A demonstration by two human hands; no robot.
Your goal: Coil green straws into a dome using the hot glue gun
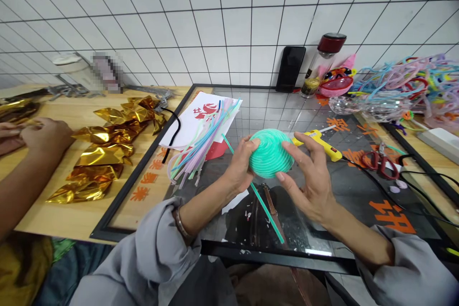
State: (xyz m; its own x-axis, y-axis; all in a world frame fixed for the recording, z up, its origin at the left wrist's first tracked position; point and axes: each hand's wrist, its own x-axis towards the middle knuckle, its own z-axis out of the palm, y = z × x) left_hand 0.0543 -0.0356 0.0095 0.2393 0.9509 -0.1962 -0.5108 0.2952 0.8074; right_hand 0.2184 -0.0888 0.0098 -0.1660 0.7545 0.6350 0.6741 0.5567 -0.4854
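Note:
A teal dome [269, 154] wound from fuzzy pipe cleaner sits between my two hands above a glass-topped frame [150, 172]. My left hand [239, 162] grips its left side with fingers curled round it. On the right side, my right hand [311, 172] presses with thumb and fingertips, the other fingers spread. A loose teal pipe-cleaner tail [267, 210] runs down from under the dome toward me.
Pastel pipe cleaners [201, 146] lie on white paper at left. A yellow glue gun [321, 142], red scissors [380, 162] and a black cord lie at right. Another person's hands [34, 136] work by gold foil pieces [107, 148]. A phone, a bottle and tangled pipe cleaners line the wall.

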